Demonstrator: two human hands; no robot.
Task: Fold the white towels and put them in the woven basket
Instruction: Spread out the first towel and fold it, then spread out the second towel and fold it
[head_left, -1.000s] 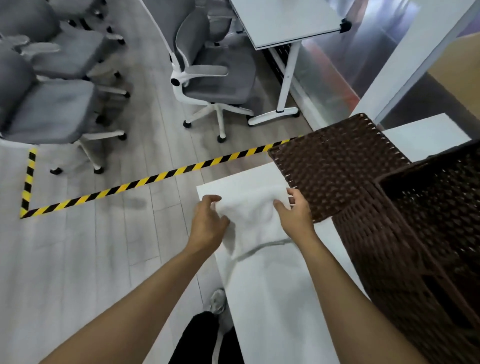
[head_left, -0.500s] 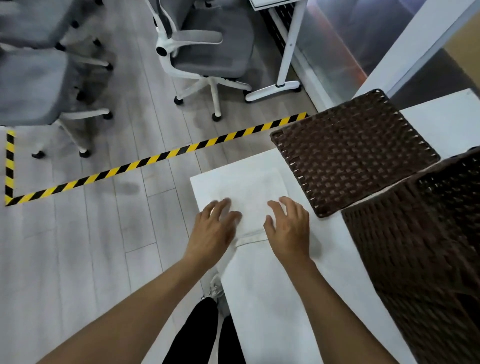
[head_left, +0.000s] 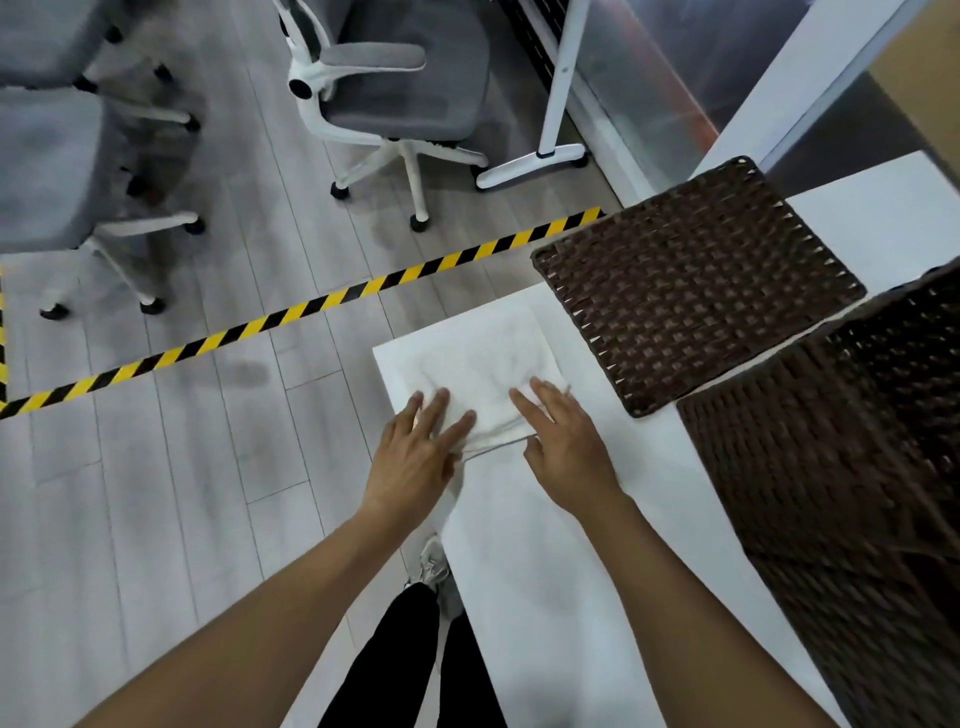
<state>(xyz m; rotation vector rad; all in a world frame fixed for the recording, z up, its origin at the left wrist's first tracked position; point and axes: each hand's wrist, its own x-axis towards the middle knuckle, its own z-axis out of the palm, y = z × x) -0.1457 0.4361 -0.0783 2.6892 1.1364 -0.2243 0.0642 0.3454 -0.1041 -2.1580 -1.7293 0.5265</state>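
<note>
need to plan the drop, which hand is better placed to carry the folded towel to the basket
Right, probably. The right hand rests on the towel on the side nearer the woven basket; the left hand would reach across.

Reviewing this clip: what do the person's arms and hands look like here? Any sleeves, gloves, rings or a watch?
Both arms are bare along their whole visible length, with no sleeves in view. The left hand and the right hand wear no gloves, and no rings, watch or wristband show on the fingers or wrists. Lower down, black trousers and a grey-white shoe are visible.
</note>
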